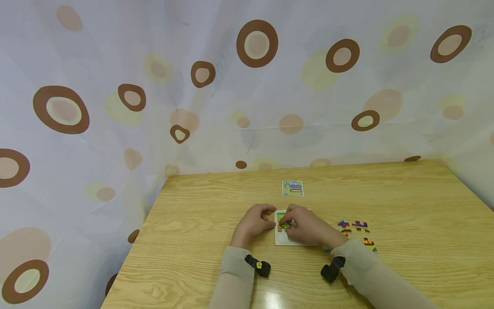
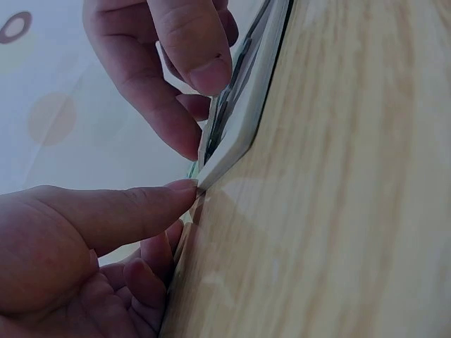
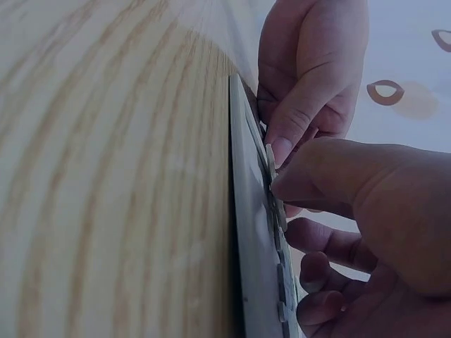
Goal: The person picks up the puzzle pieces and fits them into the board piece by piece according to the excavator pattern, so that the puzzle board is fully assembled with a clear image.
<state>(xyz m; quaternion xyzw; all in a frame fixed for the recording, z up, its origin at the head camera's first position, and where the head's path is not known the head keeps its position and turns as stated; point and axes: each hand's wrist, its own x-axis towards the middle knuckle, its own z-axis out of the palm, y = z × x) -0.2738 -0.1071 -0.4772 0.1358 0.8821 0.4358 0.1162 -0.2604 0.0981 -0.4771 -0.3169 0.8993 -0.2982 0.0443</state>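
Note:
A white puzzle tray (image 1: 297, 243) lies on the table, with green and orange pieces at its left side. My left hand (image 1: 255, 221) is at the tray's left edge; in the left wrist view its thumb (image 2: 134, 211) touches the corner of the tray (image 2: 239, 141), the other fingers loosely bent. Over the tray, my right hand (image 1: 308, 225) pinches a green puzzle piece (image 1: 286, 225) between thumb and fingers. The right wrist view has its thumb (image 3: 331, 172) against a thin, slightly raised piece (image 3: 270, 160). The hand hides the tray's right part.
Behind the tray lies a square picture card (image 1: 292, 188) showing a vehicle. Loose puzzle pieces (image 1: 360, 225) are spread to the right, some partly behind the right forearm. A patterned curtain (image 1: 216, 146) borders the wooden table (image 1: 193, 223) at the back.

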